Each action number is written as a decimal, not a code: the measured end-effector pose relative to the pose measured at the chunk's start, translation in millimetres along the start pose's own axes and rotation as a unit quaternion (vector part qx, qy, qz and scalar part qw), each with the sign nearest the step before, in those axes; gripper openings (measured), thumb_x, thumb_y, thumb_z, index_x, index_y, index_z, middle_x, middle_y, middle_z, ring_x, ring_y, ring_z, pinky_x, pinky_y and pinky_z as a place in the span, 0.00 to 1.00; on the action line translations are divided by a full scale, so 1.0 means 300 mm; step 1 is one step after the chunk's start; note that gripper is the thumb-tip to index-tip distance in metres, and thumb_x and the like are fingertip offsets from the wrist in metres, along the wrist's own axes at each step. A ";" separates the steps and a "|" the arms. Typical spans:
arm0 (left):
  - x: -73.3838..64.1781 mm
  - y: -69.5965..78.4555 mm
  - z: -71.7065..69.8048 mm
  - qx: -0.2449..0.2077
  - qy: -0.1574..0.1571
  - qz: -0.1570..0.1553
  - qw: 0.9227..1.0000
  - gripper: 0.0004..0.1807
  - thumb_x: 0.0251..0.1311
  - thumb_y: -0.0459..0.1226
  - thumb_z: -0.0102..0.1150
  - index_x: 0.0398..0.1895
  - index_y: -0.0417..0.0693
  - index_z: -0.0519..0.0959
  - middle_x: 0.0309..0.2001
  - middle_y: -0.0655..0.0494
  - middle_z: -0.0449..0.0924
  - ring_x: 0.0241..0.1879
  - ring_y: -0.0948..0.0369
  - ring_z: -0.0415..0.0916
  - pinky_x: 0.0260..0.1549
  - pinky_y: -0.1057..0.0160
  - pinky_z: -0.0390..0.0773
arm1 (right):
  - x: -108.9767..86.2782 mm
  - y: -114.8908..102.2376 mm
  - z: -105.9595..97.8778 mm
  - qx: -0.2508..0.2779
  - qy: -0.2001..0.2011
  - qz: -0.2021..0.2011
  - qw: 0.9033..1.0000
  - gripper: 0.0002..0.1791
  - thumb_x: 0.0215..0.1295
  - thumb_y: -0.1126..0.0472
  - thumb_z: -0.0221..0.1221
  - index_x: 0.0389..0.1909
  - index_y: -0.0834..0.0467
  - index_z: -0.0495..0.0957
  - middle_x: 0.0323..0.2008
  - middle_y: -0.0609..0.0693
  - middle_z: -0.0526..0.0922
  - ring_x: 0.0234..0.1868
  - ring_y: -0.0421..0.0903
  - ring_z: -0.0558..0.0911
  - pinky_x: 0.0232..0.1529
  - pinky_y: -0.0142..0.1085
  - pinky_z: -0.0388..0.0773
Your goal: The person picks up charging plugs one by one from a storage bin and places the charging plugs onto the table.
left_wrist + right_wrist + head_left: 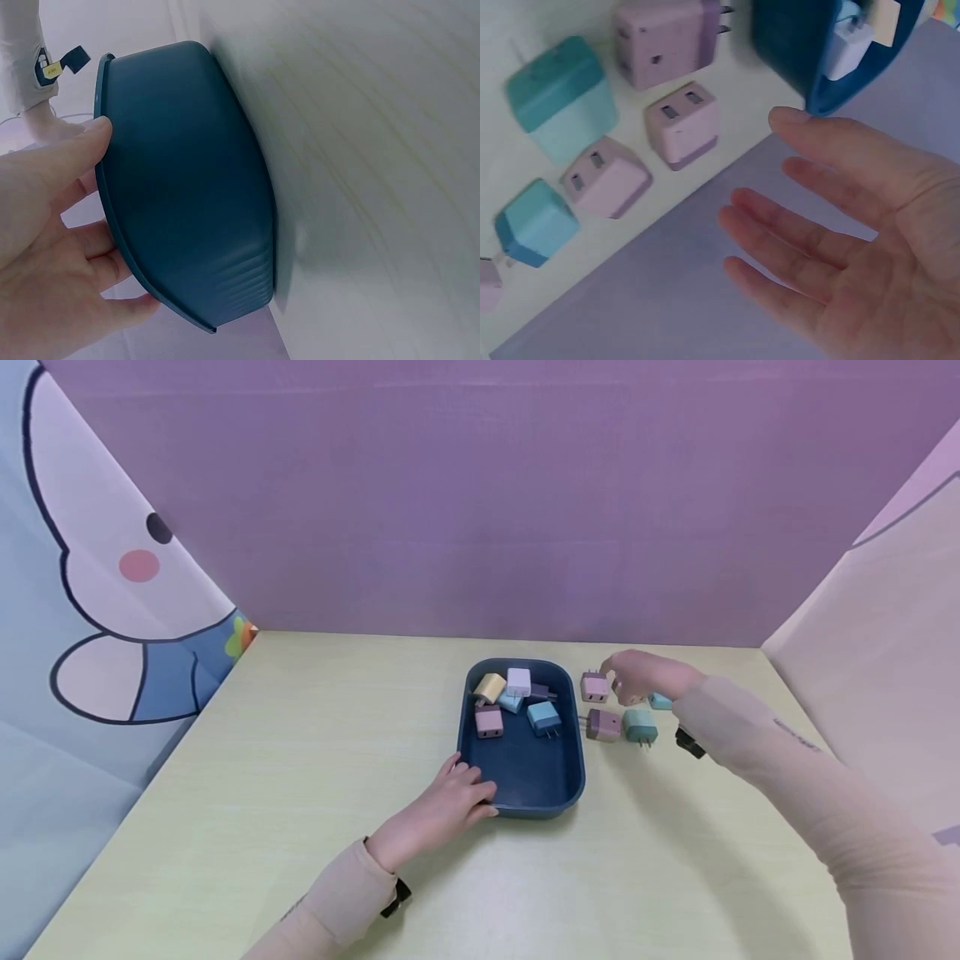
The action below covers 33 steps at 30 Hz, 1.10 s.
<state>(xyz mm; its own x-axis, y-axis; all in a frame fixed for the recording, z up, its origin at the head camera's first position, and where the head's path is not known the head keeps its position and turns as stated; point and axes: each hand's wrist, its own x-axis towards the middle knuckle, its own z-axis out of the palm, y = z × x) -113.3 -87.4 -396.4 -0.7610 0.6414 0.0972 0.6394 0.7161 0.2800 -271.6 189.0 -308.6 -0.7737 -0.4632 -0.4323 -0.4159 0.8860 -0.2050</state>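
Note:
A dark blue plastic bin (525, 777) stands on the table with several charger plugs in its far half, among them a yellow one (491, 687), a white one (518, 682) and a light blue one (543, 718). My left hand (446, 802) holds the bin's near left corner, the thumb (75, 150) at the outside of the rim. Beyond the bin's right side, my right hand (641, 677) hovers over loose charger plugs, fingers spread and nothing between them. Closest to it is a pink charger plug (682, 124) with two ports facing up.
Other loose plugs lie right of the bin: a mauve one (603, 725), a green one (640, 727), a second pink one (607, 178) and a light blue one (536, 223). A purple wall (480, 510) rises behind the pale table (337, 727).

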 end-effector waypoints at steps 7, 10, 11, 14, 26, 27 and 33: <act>0.000 -0.002 0.001 0.000 0.000 -0.001 1.000 0.08 0.58 0.45 0.52 0.27 0.52 0.71 0.25 0.62 0.65 0.32 0.62 0.65 0.58 0.45 0.54 | 0.019 -0.065 -0.019 -0.019 -0.002 0.008 1.000 0.28 0.50 0.73 0.59 0.55 0.67 0.66 0.53 0.64 0.70 0.43 0.51 0.74 0.41 0.42 0.75; 0.000 -0.003 0.002 0.002 0.003 0.001 1.000 0.08 0.58 0.45 0.52 0.27 0.52 0.71 0.25 0.62 0.64 0.32 0.62 0.65 0.58 0.45 0.54 | 0.033 -0.085 -0.024 -0.016 -0.014 0.003 1.000 0.28 0.53 0.71 0.59 0.57 0.67 0.64 0.53 0.63 0.70 0.35 0.51 0.80 0.47 0.44 0.73; 0.000 -0.003 0.002 0.002 0.004 0.001 1.000 0.08 0.58 0.45 0.52 0.27 0.52 0.71 0.25 0.62 0.64 0.32 0.62 0.65 0.58 0.45 0.54 | 0.038 -0.091 -0.025 -0.010 -0.019 0.006 1.000 0.29 0.53 0.71 0.58 0.58 0.67 0.63 0.53 0.63 0.70 0.30 0.51 0.80 0.46 0.44 0.73; 0.000 -0.003 0.002 0.001 0.005 0.004 1.000 0.08 0.58 0.44 0.52 0.27 0.52 0.71 0.24 0.62 0.64 0.31 0.62 0.64 0.57 0.45 0.55 | 0.050 -0.110 -0.027 -0.014 -0.022 0.004 1.000 0.30 0.53 0.70 0.59 0.58 0.67 0.62 0.53 0.63 0.71 0.25 0.47 0.80 0.45 0.42 0.73; 0.000 0.001 0.000 0.002 0.007 0.006 1.000 0.07 0.57 0.43 0.53 0.27 0.51 0.71 0.25 0.62 0.65 0.31 0.62 0.65 0.57 0.45 0.55 | 0.081 -0.185 -0.004 -0.029 -0.010 -0.020 0.999 0.28 0.53 0.71 0.58 0.57 0.64 0.66 0.57 0.61 0.67 0.44 0.49 0.74 0.40 0.38 0.75; 0.000 0.001 0.001 0.003 0.008 0.007 1.000 0.07 0.57 0.43 0.53 0.27 0.51 0.72 0.25 0.62 0.65 0.31 0.61 0.64 0.57 0.45 0.55 | 0.083 -0.192 -0.002 -0.032 -0.011 -0.021 0.999 0.27 0.53 0.71 0.58 0.57 0.65 0.66 0.57 0.61 0.67 0.42 0.49 0.74 0.38 0.37 0.75; 0.002 0.002 0.003 0.005 0.006 0.005 1.000 0.07 0.57 0.44 0.53 0.27 0.51 0.72 0.25 0.62 0.65 0.31 0.62 0.65 0.57 0.45 0.55 | 0.098 -0.226 0.016 -0.041 -0.016 -0.025 0.999 0.27 0.53 0.70 0.59 0.56 0.64 0.67 0.56 0.60 0.68 0.47 0.50 0.74 0.43 0.39 0.75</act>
<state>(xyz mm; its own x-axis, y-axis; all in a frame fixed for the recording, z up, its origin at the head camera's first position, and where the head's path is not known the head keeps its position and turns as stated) -113.3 -86.3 -397.1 -0.7553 0.6458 0.1112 0.6484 0.7120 0.2693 -263.9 115.5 -311.5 -0.7358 -0.5042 -0.4521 -0.4923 0.8567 -0.1543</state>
